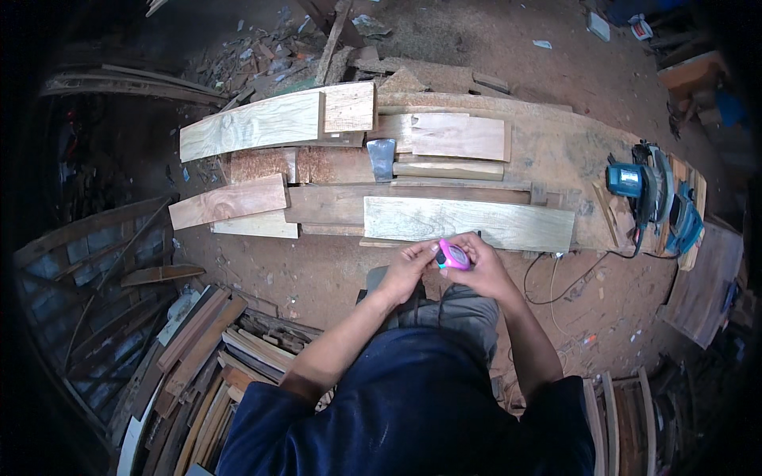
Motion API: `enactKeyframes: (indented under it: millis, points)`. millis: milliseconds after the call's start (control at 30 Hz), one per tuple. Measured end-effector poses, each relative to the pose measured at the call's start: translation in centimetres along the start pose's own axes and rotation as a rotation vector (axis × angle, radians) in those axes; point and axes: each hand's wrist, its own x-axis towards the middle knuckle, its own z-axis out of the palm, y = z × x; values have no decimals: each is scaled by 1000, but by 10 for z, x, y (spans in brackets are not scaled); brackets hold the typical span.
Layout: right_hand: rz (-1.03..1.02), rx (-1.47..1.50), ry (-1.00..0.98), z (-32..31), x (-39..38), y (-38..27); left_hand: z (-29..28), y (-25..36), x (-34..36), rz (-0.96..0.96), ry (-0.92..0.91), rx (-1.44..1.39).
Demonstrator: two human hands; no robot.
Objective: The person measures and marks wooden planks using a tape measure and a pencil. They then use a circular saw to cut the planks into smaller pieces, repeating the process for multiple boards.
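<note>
My right hand (pixel 482 270) is closed around a small pink tape measure (pixel 453 255) with black and teal parts, held over my lap. The thumb and fingers of my left hand (pixel 407 270) pinch the tape measure's left side. A thin dark stick-like thing shows by my right fingers; I cannot tell its kind. Just beyond both hands, a pale plank (pixel 470 222) lies along the near edge of the workbench (pixel 548 151). Behind that plank lies a hatchet (pixel 382 161) with its wooden handle (pixel 448 170) pointing right.
More boards (pixel 250 127) lie across the bench's left half, some overhanging. A blue circular saw (pixel 647 182) stands at the right end, its cord (pixel 532 289) looping to the floor. Stacked timber (pixel 198 341) fills the lower left. Wood scraps (pixel 266 59) litter the floor behind.
</note>
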Motion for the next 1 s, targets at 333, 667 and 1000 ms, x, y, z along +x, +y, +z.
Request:
enactKeyframes:
  millis: [333, 667, 1000]
  points:
    - [-50, -639, 405, -147, -33, -16, -140, 2, 74, 283, 675, 42]
    - [25, -647, 519, -267, -83, -16, -153, -6, 102, 165, 687, 251]
    - [101, -421, 516, -303, -84, -12, -40, 32, 106, 753, 479, 1038]
